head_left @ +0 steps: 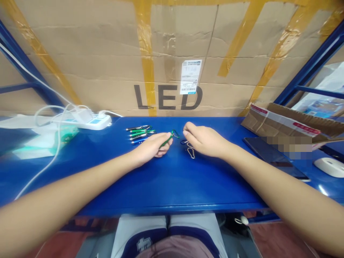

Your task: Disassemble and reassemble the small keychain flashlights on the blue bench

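Green pen-shaped tool [165,142] gripped in your left hand [154,145].
Your right hand [201,138] curls beside loose metal clips [191,153] on the blue table [172,186]; whether it grips anything cannot be told.

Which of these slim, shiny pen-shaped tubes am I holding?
The slim, shiny green tube gripped in your left hand; the other tubes, black, green and blue, lie side by side on the smooth blue table.
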A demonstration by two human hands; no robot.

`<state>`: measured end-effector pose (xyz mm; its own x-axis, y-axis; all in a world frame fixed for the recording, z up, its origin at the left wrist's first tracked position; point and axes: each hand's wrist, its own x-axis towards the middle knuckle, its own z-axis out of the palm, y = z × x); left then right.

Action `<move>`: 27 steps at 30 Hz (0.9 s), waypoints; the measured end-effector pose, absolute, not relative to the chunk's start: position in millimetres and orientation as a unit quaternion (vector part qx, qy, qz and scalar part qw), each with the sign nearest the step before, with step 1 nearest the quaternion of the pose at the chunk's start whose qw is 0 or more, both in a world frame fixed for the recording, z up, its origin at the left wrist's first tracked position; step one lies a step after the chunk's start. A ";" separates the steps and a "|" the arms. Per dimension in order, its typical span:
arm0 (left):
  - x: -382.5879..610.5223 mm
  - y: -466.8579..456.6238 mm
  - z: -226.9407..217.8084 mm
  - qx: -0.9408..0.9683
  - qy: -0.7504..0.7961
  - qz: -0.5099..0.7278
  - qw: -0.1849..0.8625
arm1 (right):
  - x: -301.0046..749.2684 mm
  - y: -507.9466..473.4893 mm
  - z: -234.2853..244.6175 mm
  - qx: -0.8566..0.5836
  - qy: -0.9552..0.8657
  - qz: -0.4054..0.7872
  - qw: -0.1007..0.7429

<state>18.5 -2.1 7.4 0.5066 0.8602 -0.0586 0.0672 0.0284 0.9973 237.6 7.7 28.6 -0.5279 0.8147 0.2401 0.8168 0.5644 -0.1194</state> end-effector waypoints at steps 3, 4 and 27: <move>7.4 6.5 11.8 0.721 0.429 0.295 0.457 | 253.9 22.1 32.1 -0.511 -0.844 0.007 0.162; 3.5 8.5 13.3 0.754 0.449 0.283 0.387 | 260.0 27.1 33.5 -0.534 -0.832 0.000 0.154; -20.7 18.2 16.8 0.841 0.524 0.133 -0.020 | 270.1 34.2 27.8 -0.523 -0.851 -0.002 0.036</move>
